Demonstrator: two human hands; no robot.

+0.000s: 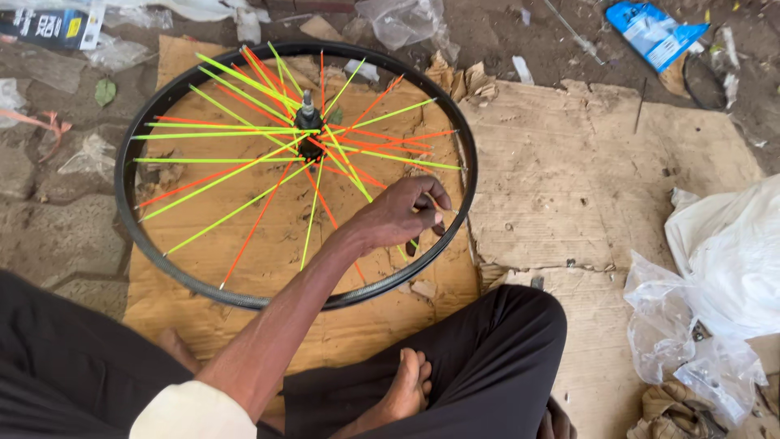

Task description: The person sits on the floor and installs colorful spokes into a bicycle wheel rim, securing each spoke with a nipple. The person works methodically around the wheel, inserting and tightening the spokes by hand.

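**Spoke pinched at rim edge; loose litter all round**

Bare foot [406, 386] and black trouser knees lowest in frame, just below the wheel rim [130, 203]; white sleeve cuff [191, 413] beside them. Sitting cross-legged on cardboard sheet [569, 162], rim lying flat on it.

Left hand [398, 215] reaching over near side of rim, inside its right arc. Fingers curled nearly closed, tips pinching a thin spoke end [437, 205] just inside the rim. Cannot tell whether a nipple is also in the pinch. Right hand not clearly shown; dark rounded shape at bottom edge, below the rim, too cropped to identify.

Green and orange spokes fanning from hub [309, 130], crossing tightly near centre of rim.

Risks, judged:
- Light fingertip pinch only; could slip, letting the spoke spring back among its neighbours.
- Rim unclamped on soft, torn cardboard; could slide or tip under a sideways pull.
- Any small part dropped likely lost in cardboard seams or dirt.
- Forcing past crossed spokes could bend one.

Packaging, placed from rim:
- Flat blue packet [654, 28], far upper right, angled.
- Black, white and yellow oblong box [49, 24], upper left corner.
- Crumpled clear bag [398, 20], just above top.
- White and clear plastic bags [723, 268], well to right.
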